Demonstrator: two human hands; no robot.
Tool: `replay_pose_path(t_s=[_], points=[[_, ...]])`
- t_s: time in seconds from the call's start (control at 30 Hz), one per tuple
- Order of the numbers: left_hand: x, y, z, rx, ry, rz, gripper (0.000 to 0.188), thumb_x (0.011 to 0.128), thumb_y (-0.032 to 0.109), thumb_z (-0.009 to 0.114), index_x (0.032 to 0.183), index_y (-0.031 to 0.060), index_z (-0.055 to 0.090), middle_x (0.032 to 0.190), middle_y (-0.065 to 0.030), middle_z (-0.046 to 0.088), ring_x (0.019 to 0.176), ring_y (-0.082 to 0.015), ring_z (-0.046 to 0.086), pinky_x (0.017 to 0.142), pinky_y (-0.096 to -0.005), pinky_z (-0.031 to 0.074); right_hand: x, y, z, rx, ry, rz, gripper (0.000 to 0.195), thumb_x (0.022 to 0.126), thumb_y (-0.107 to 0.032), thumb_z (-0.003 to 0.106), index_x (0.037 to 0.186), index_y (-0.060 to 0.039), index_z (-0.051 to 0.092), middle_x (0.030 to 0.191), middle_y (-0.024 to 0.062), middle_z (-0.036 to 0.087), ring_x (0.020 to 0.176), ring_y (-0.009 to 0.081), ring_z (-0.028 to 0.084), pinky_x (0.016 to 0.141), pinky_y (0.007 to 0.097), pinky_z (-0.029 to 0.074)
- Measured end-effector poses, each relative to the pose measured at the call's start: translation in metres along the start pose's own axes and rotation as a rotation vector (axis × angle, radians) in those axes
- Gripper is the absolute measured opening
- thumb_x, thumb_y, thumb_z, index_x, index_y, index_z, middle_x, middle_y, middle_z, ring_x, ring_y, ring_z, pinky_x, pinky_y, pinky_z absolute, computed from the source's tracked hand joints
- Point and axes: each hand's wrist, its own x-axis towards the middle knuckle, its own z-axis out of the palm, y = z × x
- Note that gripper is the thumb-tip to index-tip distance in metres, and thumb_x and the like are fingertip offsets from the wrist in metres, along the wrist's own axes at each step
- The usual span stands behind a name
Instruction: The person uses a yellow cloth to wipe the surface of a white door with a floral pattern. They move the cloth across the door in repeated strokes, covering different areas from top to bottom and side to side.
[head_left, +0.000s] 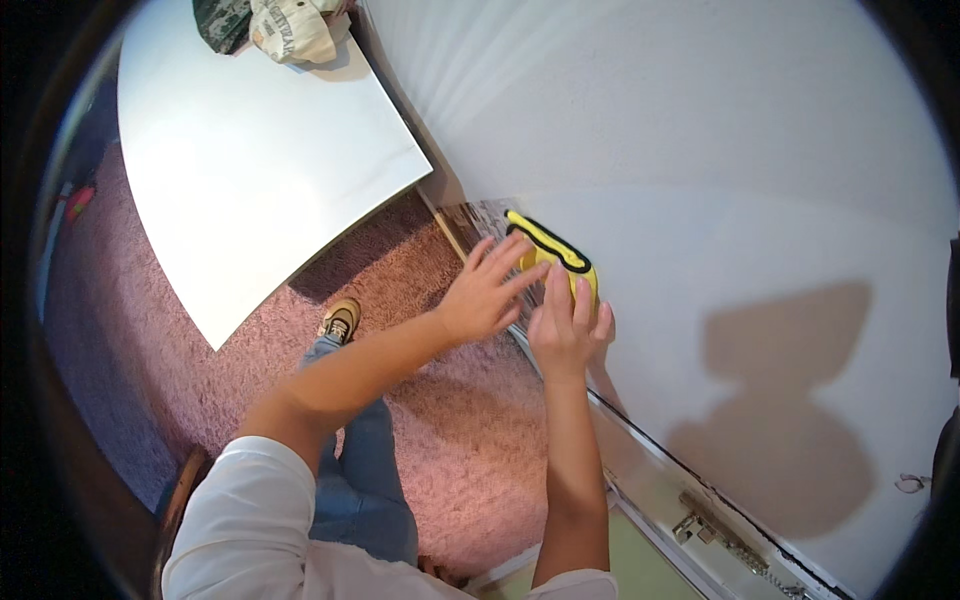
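Note:
A folded yellow cloth (551, 244) with black edging lies against the white wall (675, 247), by a strip where the wall's surface is patchy and damaged. My right hand (570, 334) is on the cloth's lower part, its fingers pointing up over the yellow fabric and its fingertips bent around it. Just to the left, my left hand (484, 292) has its fingers spread, and the fingertips overlap the cloth's left edge. Whether they press on it is hard to see. Part of the cloth is hidden behind my fingers.
A white table (262, 157) with a pointed corner stands at the upper left, bearing a printed cream fabric item (292, 30) and a camouflage one (222, 22). Pink carpet (465, 420) covers the floor. A metal door latch (697, 529) sits at the lower right.

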Motion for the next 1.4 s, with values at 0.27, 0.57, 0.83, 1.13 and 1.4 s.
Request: replay_pose_path(t_s=[0.27,0.57,0.83,1.13,1.4], points=[[0.038,0.027,-0.038,0.08,0.146,0.067,0.053,0.075,0.02,0.062,0.126,0.0085,0.049,0.138,-0.0231,0.031,0.132,-0.0392,0.025,0.107,-0.0526,0.019,0.048,0.021,-0.035,0.102,0.152,0.06,0.035,0.078,-0.014,0.056,0.112,-0.0087,0.062,0.124,-0.0044,0.056,0.124,0.0194,0.038,0.104,0.046,0.018],[0.015,0.014,0.013,-0.056,0.186,-0.053,0.051,0.082,0.019,0.057,0.131,0.0092,0.044,0.142,-0.0216,0.027,0.135,-0.0393,0.022,0.109,-0.0525,0.017,0.033,0.035,-0.026,-0.012,-0.074,-0.205,0.036,0.078,-0.015,0.055,0.114,-0.0114,0.062,0.128,-0.0061,0.051,0.125,0.0186,0.038,0.109,0.0466,0.01],[0.055,-0.045,-0.046,-0.01,0.311,-0.047,0.045,0.087,0.019,0.05,0.13,0.0058,0.045,0.144,-0.0216,0.027,0.135,-0.0395,0.021,0.109,-0.0506,0.014,0.12,-0.008,-0.005,0.001,0.007,-0.178,0.038,0.079,-0.015,0.054,0.116,-0.0105,0.061,0.13,-0.0035,0.051,0.125,0.0202,0.041,0.11,0.0499,0.005],[0.089,-0.096,-0.079,-0.013,0.496,-0.046,0.046,0.086,0.019,0.051,0.13,0.0072,0.046,0.144,-0.0224,0.027,0.135,-0.0402,0.021,0.109,-0.052,0.015,0.19,-0.049,0.011,0.037,0.065,-0.082,0.031,0.085,-0.019,0.051,0.114,-0.0133,0.062,0.126,-0.007,0.054,0.125,0.0137,0.041,0.098,0.0393,0.026],[0.042,-0.072,-0.042,-0.232,0.178,-0.19,0.045,0.091,0.023,0.045,0.132,0.0041,0.043,0.144,-0.023,0.026,0.135,-0.0398,0.02,0.109,-0.0507,0.015,0.136,-0.034,0.009,0.024,-0.178,-0.24,0.036,0.084,-0.019,0.051,0.116,-0.0053,0.061,0.129,0.0012,0.052,0.127,0.0245,0.038,0.111,0.0498,0.002]])
